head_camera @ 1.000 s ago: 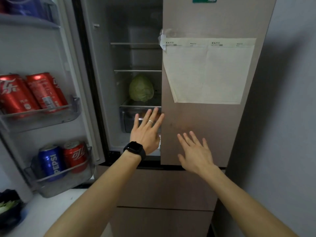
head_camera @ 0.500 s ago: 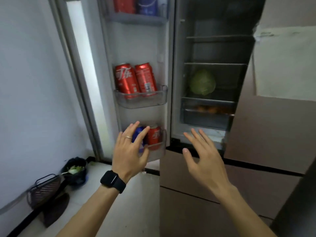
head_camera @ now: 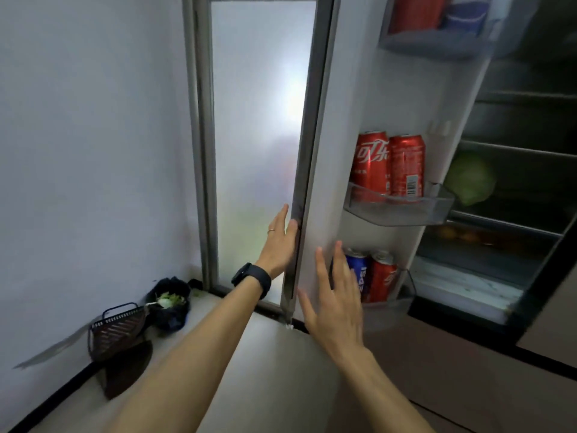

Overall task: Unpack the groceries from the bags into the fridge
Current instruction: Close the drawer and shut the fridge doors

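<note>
Left hand point(head_camera: 278, 245) flat, fingers straight, touching fridge door point(head_camera: 335, 135) outer edge; right hand point(head_camera: 337, 298) released, fingers spread, 4 o'clock of left.

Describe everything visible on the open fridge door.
The fridge door stands swung open, white inner lining facing the camera, a dark strip along its outer edge. Three clear bins hold cans: two red in the middle, blue and red below, more above. The left hand lies flat against that edge; the right hand is open before the lining.
</note>
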A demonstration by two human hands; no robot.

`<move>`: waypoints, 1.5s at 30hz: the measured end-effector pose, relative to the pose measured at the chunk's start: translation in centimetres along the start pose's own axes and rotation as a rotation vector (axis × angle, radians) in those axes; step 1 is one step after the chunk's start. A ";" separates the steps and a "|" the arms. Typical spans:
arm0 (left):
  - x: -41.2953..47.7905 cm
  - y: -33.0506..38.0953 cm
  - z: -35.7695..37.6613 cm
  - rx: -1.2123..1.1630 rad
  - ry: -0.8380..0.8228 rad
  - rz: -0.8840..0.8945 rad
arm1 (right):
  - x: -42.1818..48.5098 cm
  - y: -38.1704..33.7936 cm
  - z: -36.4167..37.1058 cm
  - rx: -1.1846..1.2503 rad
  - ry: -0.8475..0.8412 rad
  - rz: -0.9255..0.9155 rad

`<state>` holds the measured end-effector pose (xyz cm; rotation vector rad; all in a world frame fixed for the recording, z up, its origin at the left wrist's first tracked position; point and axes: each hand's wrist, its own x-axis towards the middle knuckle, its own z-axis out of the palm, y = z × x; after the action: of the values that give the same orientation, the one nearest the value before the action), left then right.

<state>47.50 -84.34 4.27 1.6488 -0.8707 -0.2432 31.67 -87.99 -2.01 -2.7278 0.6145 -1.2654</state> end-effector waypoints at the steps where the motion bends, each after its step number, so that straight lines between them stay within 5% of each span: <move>1: 0.7 -0.2 0.2 -0.014 -0.024 -0.009 | 0.1 0.2 0.7 -0.059 0.004 -0.013; 17: -6.6 -1.3 3.1 0.100 0.031 0.159 | -4.2 3.6 -2.6 -0.168 0.108 -0.076; 22: -11.4 -0.2 5.2 0.086 0.121 0.295 | -8.5 5.8 -6.5 -0.046 0.142 0.123; 34: -14.4 4.0 17.3 0.414 -0.108 0.868 | -12.1 16.0 -14.9 0.130 0.132 0.585; 45: -7.6 15.6 28.7 0.612 0.186 1.109 | -9.2 25.0 -17.9 0.373 -0.031 0.708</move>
<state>18.91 -101.51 8.20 1.4246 -1.6647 1.0061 4.80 -105.53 -2.54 -1.9495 1.0802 -1.0151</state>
